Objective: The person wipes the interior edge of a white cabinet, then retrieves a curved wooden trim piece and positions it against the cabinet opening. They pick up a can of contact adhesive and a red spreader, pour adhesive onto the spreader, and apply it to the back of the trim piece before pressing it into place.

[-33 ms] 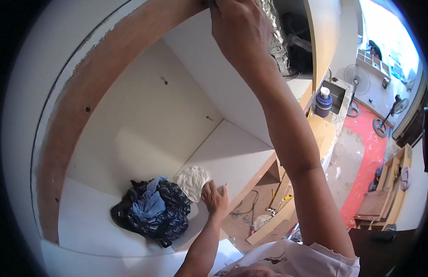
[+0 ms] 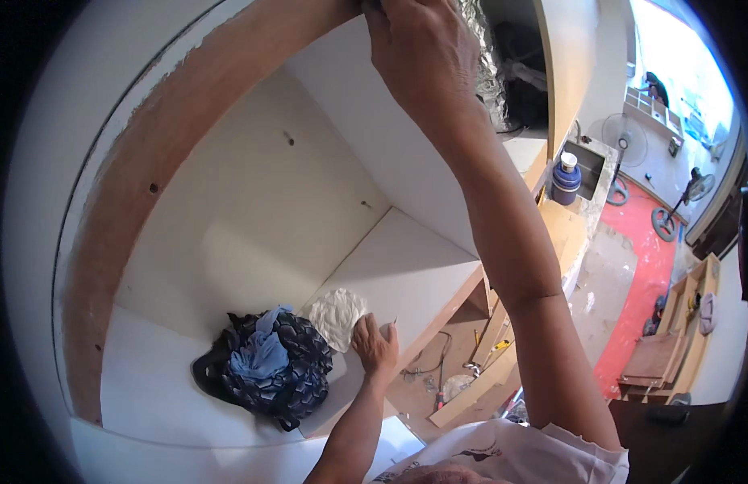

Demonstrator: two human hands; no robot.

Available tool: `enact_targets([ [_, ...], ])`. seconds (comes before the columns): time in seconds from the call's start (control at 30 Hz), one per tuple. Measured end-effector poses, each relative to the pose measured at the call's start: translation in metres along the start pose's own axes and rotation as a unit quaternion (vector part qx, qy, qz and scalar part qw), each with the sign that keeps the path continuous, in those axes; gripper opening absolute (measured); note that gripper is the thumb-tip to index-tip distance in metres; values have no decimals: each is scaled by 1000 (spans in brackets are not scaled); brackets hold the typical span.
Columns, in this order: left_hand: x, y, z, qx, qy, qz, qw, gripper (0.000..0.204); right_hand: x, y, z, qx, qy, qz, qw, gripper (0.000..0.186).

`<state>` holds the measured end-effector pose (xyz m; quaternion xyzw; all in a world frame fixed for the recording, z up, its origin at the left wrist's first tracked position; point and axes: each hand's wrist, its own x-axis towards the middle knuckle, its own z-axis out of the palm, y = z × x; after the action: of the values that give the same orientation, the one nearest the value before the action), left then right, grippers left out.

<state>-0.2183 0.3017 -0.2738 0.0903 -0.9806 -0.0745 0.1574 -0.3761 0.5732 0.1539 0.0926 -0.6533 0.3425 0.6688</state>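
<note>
White shelf [image 2: 410,246], dark patterned bundle [image 2: 308,373] on it, crumpled pale sheet [image 2: 335,315] just beside

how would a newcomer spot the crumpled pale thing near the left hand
Find the white ledge inside the big brown-edged recess. On it, look just beside the left hand for the crumpled pale thing. Unlike the dark patterned bundle on its other side, it is plain, whitish and wrinkled all over.

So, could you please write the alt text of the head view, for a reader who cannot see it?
A person's right hand, partly cut off by the top edge, is raised beside a brown strip; the left hand is at a crumpled pale sheet on a white shelf. A dark patterned bundle with blue cloth lies nearby.
</note>
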Motion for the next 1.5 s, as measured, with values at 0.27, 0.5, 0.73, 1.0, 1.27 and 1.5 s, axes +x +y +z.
enact_targets([
  [0.27,-1,0,-1,-10,0,4,1000,62,-20,17,9,3,3,-71,997,40],
  [0.5,1,-2,0,-26,-5,1,1000,62,-22,23,14,44,34,-57,997,32],
  [0.73,1,-3,1,-36,-11,-6,999,62,-9,14,16,-3,63,-48,997,22],
  [1.0,1,0,-6,-28,-2,-5,1000,60,-15,10,15,31,39,-42,998,19],
  [1.27,-3,-3,-1,-3,-6,-7,1000,61,4,11,11,2,29,-78,996,25],
  [1.5,1,-1,-3,-5,-6,-5,1000,61,20,9,14,42,10,-78,996,33],
])
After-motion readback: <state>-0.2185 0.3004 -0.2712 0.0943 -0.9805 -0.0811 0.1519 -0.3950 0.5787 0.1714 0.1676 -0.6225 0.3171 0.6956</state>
